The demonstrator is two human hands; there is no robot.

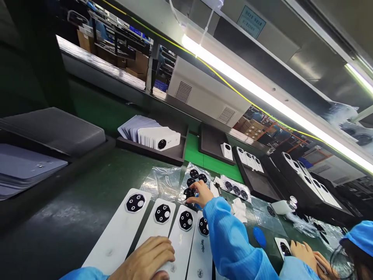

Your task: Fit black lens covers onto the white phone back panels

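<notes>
Several white phone back covers (121,229) lie side by side on the dark green bench, each with a round black camera ring. My left hand (145,258) rests at the bottom on one of the middle covers (182,243), fingers curled and pressed down on it. My right hand (201,193), in a blue sleeve, reaches forward over the covers. Its fingertips pinch a loose black camera ring (189,193) on a clear plastic sheet (163,181) that carries more such rings (194,174).
A dark tray (175,157) holds a stack of upright white covers (159,138). Grey trays (52,130) and stacked sheets (23,167) sit left. Black trays (256,182) with covers stand right. A co-worker's hand (304,251) holds a cover near a blue pad (259,236) and a white bottle (284,206).
</notes>
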